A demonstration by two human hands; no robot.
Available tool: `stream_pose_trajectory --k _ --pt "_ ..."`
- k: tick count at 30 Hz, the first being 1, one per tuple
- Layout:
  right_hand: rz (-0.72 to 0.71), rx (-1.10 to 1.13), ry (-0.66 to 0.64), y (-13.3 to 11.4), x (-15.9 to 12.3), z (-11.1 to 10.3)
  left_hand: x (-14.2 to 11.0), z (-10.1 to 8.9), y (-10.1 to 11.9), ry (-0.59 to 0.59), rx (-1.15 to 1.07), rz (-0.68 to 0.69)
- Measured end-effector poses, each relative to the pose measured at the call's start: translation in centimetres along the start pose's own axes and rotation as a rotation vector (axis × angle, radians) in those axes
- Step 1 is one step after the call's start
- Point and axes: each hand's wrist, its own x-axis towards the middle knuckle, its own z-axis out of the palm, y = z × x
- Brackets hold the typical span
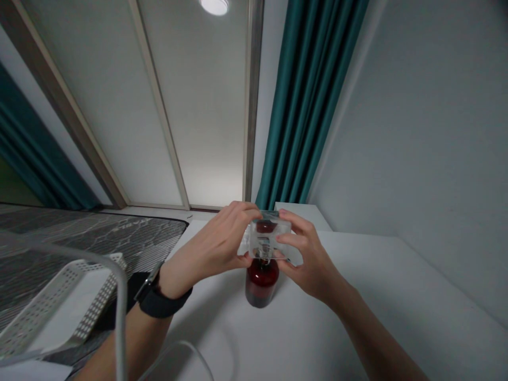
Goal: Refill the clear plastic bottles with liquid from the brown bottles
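Well, a white table (357,301) fills the view, with a white holey basket (67,307) at nine o'clock. A round, dark red bottle (262,283) stands on the table. Right above it, at twelve o'clock, is a clear, shiny square block (270,238). The left hand (210,243), wearing a black watch strap (166,299), and the right hand (305,259) pinch the block from both sides.

The one head-worn camera looks forward and down from above the table (357,317), close behind the left hand (208,246) and right hand (305,259) at lower centre of the frame, facing a teal curtain (311,100) at upper right.
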Motion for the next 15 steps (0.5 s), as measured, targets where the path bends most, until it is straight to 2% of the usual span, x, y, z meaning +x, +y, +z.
stream_pose_trajectory --k 15 --pt "-0.011 -0.002 0.011 0.16 -0.06 0.09 0.07 -0.09 0.17 0.013 0.022 0.021"
